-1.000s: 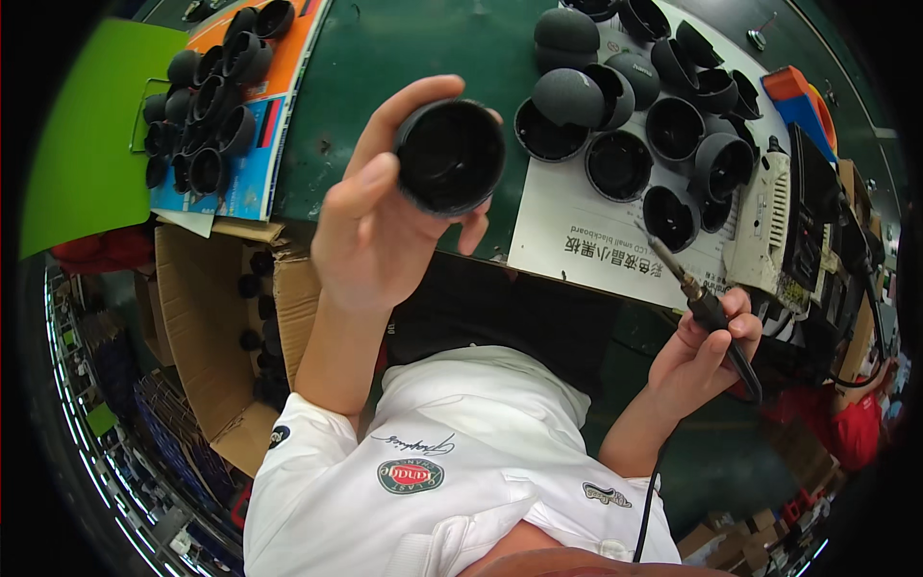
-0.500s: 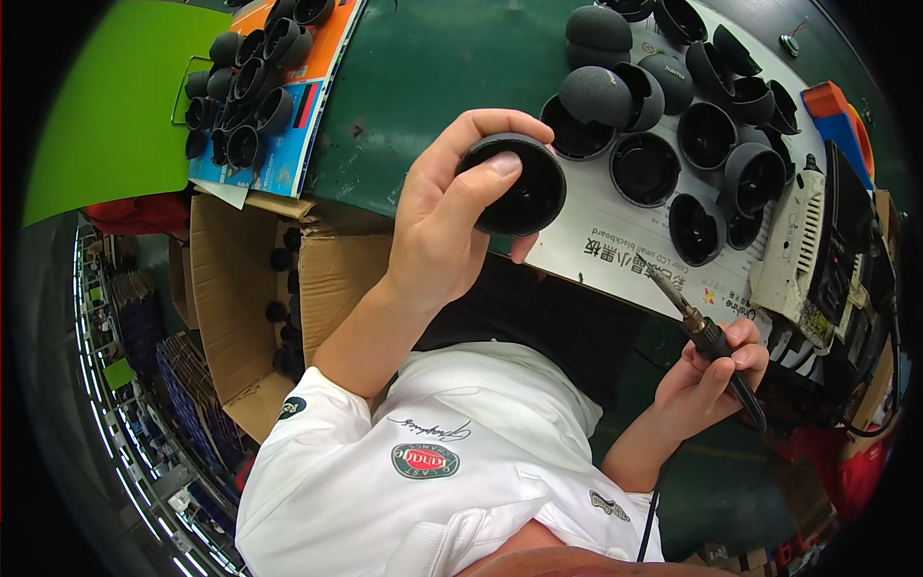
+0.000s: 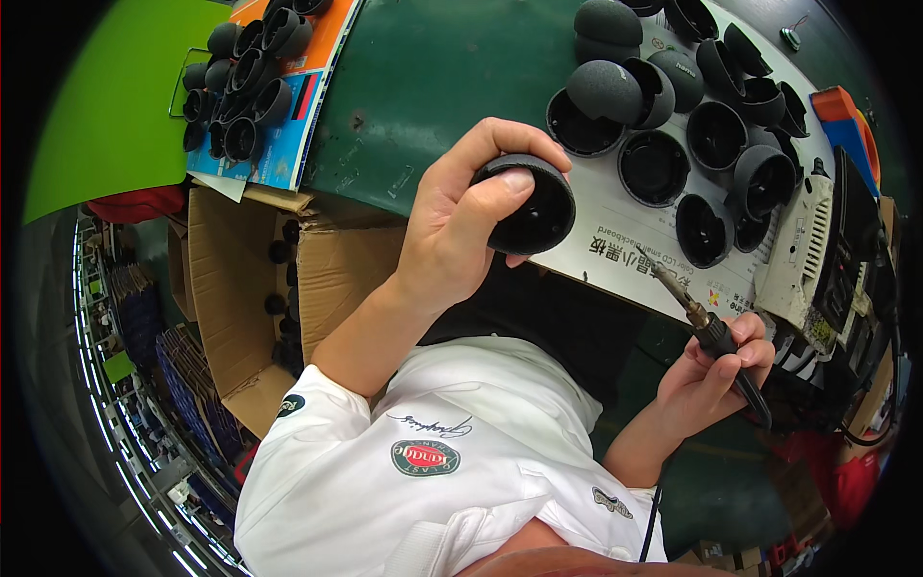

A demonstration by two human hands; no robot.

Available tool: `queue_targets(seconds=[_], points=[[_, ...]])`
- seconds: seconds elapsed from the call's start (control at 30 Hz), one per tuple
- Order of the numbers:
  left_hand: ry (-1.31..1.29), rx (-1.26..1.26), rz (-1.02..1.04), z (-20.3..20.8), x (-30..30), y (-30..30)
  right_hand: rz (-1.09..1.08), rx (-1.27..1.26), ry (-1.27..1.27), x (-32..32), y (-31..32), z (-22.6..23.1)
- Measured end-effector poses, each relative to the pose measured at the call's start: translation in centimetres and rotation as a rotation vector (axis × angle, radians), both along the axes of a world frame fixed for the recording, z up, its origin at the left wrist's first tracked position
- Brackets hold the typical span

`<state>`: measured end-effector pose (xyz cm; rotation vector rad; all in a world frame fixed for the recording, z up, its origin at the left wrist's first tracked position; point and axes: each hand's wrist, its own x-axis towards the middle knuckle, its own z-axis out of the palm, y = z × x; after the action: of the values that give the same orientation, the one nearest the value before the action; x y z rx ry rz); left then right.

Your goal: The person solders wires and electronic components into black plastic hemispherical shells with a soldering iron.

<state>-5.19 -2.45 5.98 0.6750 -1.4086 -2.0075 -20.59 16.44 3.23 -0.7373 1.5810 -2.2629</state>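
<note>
My left hand is closed round a black half-dome shell, thumb pressed on its inside and fingers behind it. The shell's hollow side faces me, and its inside is too dark to make out details. In my right hand a soldering iron is gripped by its black handle, its metal tip pointing up and to the left. The tip is apart from the held shell. Beyond my hands, several similar shells lie on a white printed board, most hollow side up.
A worn white box-shaped unit stands at the right edge, by an orange and blue holder. On the left, more shells rest on a colourful printed sheet. Below the green table is an open cardboard box containing dark round pieces.
My left hand and the shell have shifted slightly right and toward me. The soldering iron has moved a little to the right.
</note>
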Motion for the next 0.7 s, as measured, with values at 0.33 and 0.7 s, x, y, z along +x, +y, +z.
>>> queue_targets(seconds=[0.33, 0.7], points=[[0.124, 0.29, -0.108, -0.5, 0.3, 1.0, 0.114, 0.034, 0.169, 0.3, -2.0, 1.7], [0.066, 0.299, -0.101, -1.4, 1.1, 1.7, 0.219, 0.104, 0.349, 1.0, -3.7, 2.4]])
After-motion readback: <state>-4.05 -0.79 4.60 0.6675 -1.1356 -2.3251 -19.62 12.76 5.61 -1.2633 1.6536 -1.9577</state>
